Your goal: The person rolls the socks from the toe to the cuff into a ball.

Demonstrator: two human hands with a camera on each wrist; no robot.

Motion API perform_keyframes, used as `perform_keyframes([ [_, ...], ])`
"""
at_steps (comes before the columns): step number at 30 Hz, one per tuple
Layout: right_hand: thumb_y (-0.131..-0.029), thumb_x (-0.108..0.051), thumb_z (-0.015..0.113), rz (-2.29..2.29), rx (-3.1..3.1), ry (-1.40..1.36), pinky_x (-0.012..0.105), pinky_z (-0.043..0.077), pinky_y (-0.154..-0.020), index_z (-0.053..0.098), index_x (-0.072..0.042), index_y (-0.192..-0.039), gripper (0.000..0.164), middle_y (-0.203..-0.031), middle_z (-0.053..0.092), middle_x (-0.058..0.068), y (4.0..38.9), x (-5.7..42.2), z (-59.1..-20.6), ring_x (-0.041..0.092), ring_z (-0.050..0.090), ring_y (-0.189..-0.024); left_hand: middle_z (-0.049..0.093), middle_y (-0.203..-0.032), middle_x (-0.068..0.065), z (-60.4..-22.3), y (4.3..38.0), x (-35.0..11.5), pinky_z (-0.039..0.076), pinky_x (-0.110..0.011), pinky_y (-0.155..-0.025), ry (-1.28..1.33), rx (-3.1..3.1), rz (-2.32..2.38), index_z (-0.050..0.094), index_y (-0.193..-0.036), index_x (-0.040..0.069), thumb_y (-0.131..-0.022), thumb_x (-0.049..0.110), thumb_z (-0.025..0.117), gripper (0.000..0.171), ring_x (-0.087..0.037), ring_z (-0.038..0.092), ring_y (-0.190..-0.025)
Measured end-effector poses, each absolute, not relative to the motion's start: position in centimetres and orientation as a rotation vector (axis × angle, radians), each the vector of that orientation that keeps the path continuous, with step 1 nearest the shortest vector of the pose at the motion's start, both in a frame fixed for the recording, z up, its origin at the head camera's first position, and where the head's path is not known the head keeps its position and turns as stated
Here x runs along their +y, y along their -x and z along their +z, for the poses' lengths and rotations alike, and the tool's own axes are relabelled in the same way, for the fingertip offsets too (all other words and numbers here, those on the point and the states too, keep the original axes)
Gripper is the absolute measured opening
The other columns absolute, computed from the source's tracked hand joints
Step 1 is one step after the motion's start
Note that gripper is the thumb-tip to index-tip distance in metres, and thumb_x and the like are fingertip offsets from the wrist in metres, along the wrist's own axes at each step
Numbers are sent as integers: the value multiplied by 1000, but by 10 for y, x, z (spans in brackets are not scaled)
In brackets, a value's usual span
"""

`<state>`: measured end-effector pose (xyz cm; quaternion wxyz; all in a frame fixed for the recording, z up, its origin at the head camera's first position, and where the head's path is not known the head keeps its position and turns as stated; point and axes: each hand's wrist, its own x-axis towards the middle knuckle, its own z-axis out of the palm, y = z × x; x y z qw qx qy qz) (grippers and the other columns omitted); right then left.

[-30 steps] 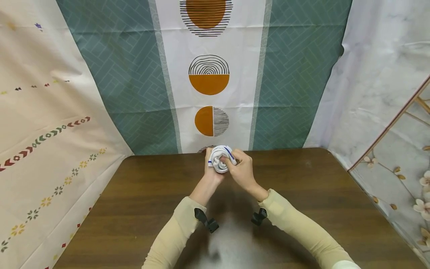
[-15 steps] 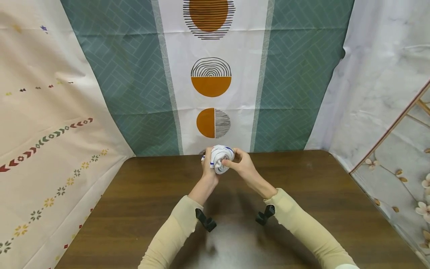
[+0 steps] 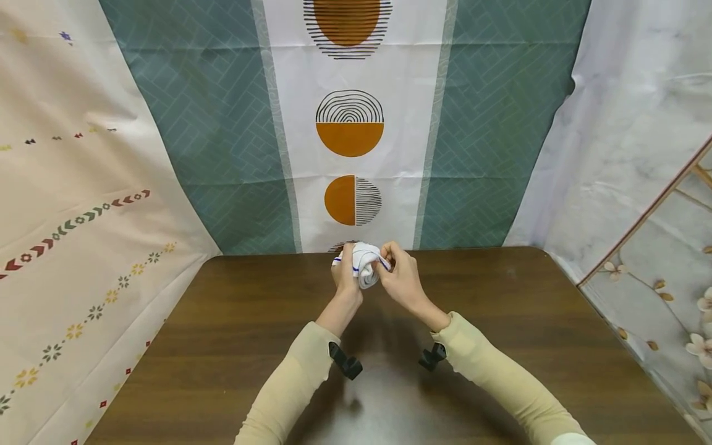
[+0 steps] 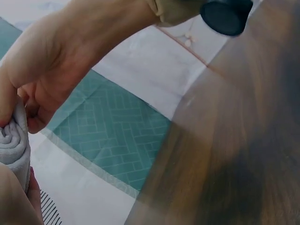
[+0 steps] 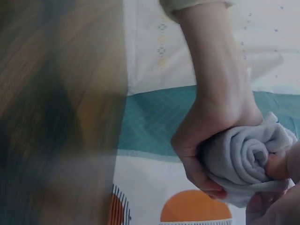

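A white towel point(image 3: 365, 258) with thin blue stripes is rolled into a thick bundle, held up over the far part of the table. My left hand point(image 3: 346, 276) grips the roll from its left side, the thumb lying along it. From the right, my right hand point(image 3: 405, 281) pinches the towel's edge by the coiled end. The right wrist view shows the spiral end of the towel point(image 5: 248, 157), with the right thumb point(image 5: 279, 166) pressed at its layers. In the left wrist view the roll point(image 4: 14, 147) sits at the left border, partly cut off.
The dark brown wooden table point(image 3: 222, 346) stretches beneath both forearms. A green and white patterned cloth point(image 3: 222, 123) hangs behind its far edge, with cream cloth point(image 3: 83, 185) at left and marble-print cloth point(image 3: 623, 154) at right. Black camera mounts point(image 3: 347, 364) sit on both wrists.
The coiled end faced the head camera more squarely a second ago. The right hand loosened and moved slightly off, then came back to pinch the towel's edge. The left hand kept its grip.
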<state>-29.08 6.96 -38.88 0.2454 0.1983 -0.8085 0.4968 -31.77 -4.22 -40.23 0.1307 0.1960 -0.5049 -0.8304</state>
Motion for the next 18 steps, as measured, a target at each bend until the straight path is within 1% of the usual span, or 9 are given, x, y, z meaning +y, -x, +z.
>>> perform_keyframes([
  [3, -79, -1, 71, 1339, -2209, -504, 21, 35, -55, 54, -7, -82, 19, -61, 50, 1, 288, 70, -388, 11, 45, -57, 61, -72, 7, -401, 318, -44, 48, -21, -63, -552, -1512, -2387, 64, -80, 14, -79, 35, 63, 22, -7, 56, -68],
  [8, -80, -3, 72, 1384, -2203, -570, 21, 38, -56, 56, -8, -73, 18, -62, 52, 1, 283, 72, -386, 10, 47, -59, 61, -73, 5, -399, 319, -49, 47, -21, -62, -538, -1572, -2319, 65, -80, 11, -80, 34, 63, 23, -9, 55, -68],
  [11, -81, -3, 71, 1398, -2156, -666, 21, 42, -56, 57, -9, -72, 18, -64, 54, 0, 279, 71, -389, 8, 50, -60, 59, -67, 7, -397, 321, -51, 45, -20, -59, -561, -1622, -2260, 64, -74, 14, -78, 36, 63, 22, -8, 53, -65],
  [14, -82, 0, 71, 1335, -2059, -810, 24, 45, -56, 59, -8, -75, 15, -67, 56, 1, 274, 69, -393, 7, 52, -63, 56, -62, 8, -395, 323, -50, 44, -20, -56, -582, -1664, -2208, 59, -66, 17, -75, 37, 64, 23, -8, 51, -61],
  [16, -80, 2, 72, 1242, -1987, -916, 24, 44, -57, 60, -7, -77, 15, -69, 57, 2, 271, 68, -396, 8, 51, -65, 54, -59, 8, -394, 323, -47, 43, -21, -54, -591, -1686, -2172, 56, -63, 18, -74, 37, 64, 24, -9, 50, -60],
  [18, -79, 3, 72, 1109, -1938, -1007, 22, 41, -56, 58, -6, -77, 17, -68, 54, 2, 271, 67, -397, 9, 48, -64, 53, -59, 7, -394, 322, -46, 42, -21, -52, -606, -1684, -2158, 55, -62, 17, -75, 37, 65, 26, -10, 49, -59],
])
